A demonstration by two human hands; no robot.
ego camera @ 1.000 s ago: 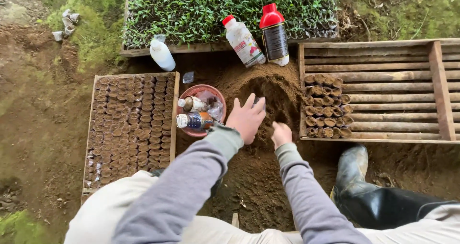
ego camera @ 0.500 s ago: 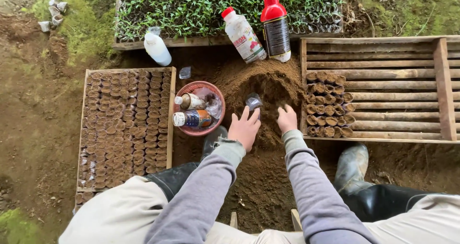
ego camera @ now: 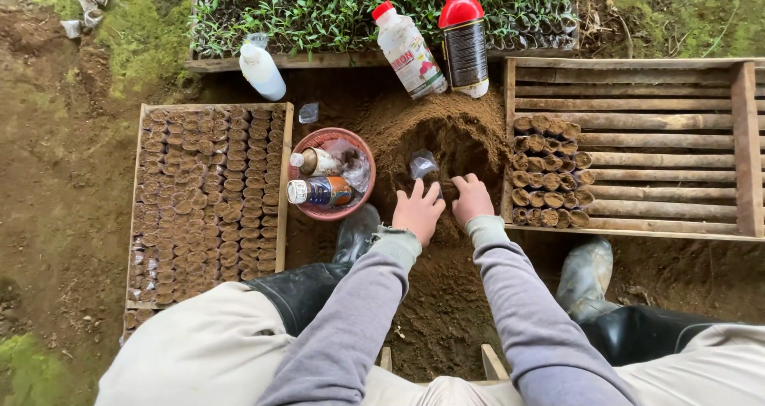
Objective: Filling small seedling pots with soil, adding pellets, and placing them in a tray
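At the far left a wooden tray (ego camera: pixel 209 207) lies on the ground, packed with rows of small soil-filled pots; just right of it sits a red bowl (ego camera: pixel 331 174) holding two small bottles, with a white bottle (ego camera: pixel 261 71) above it against the seedling bed (ego camera: pixel 343 7). At the centre rises the soil heap (ego camera: pixel 434 139), hollowed at its near face; a small clear plastic bag (ego camera: pixel 422 165) stands open in that hollow. Half a second ago the left hand (ego camera: pixel 417 211) held the little bag in the air beside the heap; now the bag rests on the soil just beyond its fingertips, and the hand lies spread and loose, gripping nothing. The right hand (ego camera: pixel 472 199) has come in from the heap's right flank to sit beside the left, fingers curled down into the soil; whether it clutches any cannot be told. Both hands have thus closed on the bag, so filling looks to be in hand. Behind the heap lean two red-capped bottles (ego camera: pixel 438 43); at the right a slatted wooden crate (ego camera: pixel 661 147) holds a small block of filled pots (ego camera: pixel 550 171).
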